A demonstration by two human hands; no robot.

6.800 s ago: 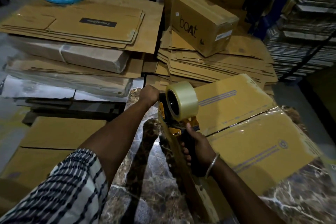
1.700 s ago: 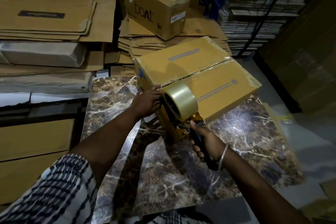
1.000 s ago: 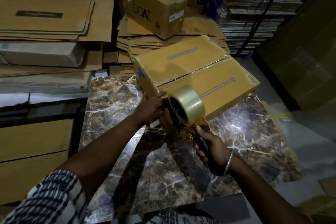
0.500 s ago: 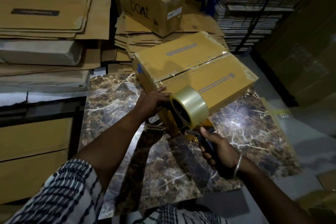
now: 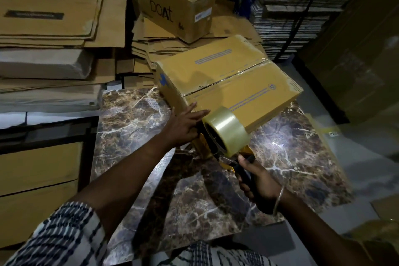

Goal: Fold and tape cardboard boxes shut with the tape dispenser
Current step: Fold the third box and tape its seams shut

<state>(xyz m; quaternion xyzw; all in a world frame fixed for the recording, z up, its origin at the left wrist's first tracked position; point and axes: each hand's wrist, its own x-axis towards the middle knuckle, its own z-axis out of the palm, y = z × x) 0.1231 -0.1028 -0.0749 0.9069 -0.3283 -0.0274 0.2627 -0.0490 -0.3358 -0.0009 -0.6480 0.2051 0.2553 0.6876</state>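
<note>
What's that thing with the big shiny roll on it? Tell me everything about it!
It is a tape dispenser. It has a yellow frame and a dark handle, and a fat roll of clear, glossy tape sits on it, turned sideways toward the camera. The right hand grips the handle from below. Its front end is against the near side of the yellow cardboard box, above the marble tabletop. The left hand rests flat beside it, fingers straight, on the box edge.

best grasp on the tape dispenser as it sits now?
Take the tape dispenser by its black handle, from the near side below the roll, as the right hand does. The handle points toward the person; the head faces the yellow box.
</note>
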